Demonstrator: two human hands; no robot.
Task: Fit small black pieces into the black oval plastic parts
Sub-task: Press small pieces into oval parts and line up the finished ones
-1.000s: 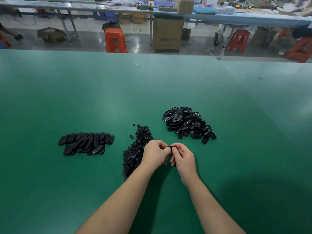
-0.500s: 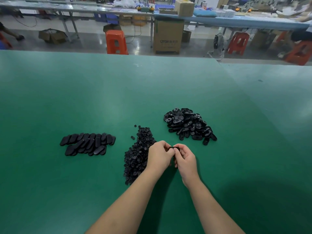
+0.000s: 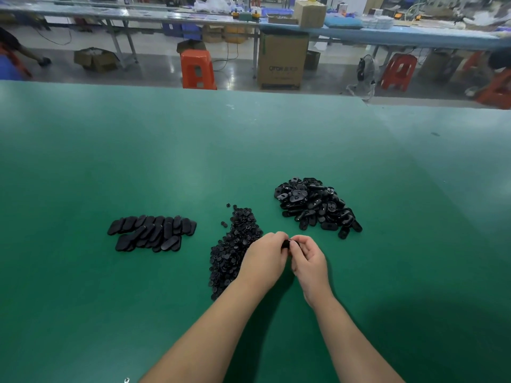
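A green bench [image 3: 193,150] fills the foreground. Beyond its far edge stand an orange stool [image 3: 197,69], a tall cardboard box [image 3: 282,62] and a small fan [image 3: 365,70] on the floor, with red stools [image 3: 398,71] further right.

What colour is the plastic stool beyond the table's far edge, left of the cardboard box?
Orange-red plastic stool, clearest in the head view.

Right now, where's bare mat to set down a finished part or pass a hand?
Free: the green mat beyond all three heaps, the left near corner below the neat oval stack, and right of the loose oval pile. Crowded: between the small-piece heap and that pile, where left hand and right hand pinch a part.
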